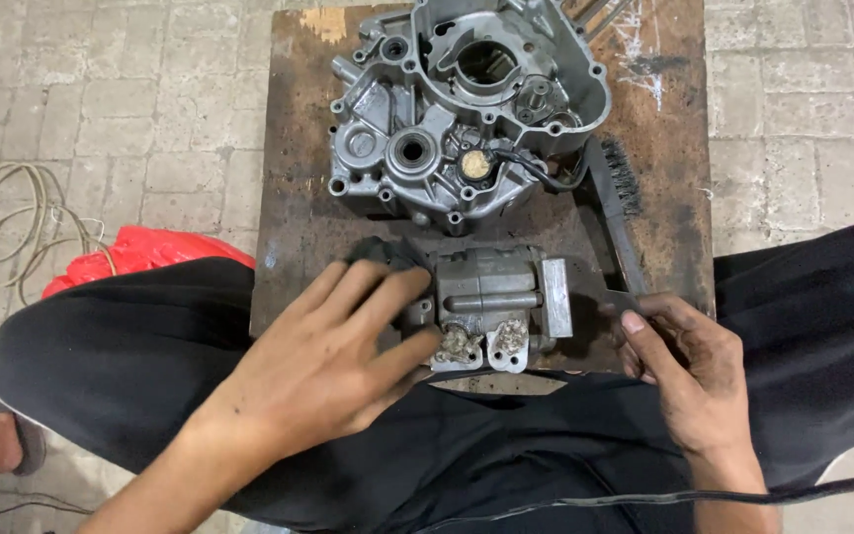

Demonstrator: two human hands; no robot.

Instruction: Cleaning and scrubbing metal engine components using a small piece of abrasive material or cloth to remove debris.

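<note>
Probably an outdoor repair workshop: engine crankcase (467,104), paved ground (101,109).

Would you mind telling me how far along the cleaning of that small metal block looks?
The engine case sits apart, stripped. In hand: left hand steadies the small metal block; right hand holds the wire brush. Left: crusty residue remains on its near face.

engine case (467,99) cut off at top, left hand (333,356) hiding metal part's (491,302) left side
</note>
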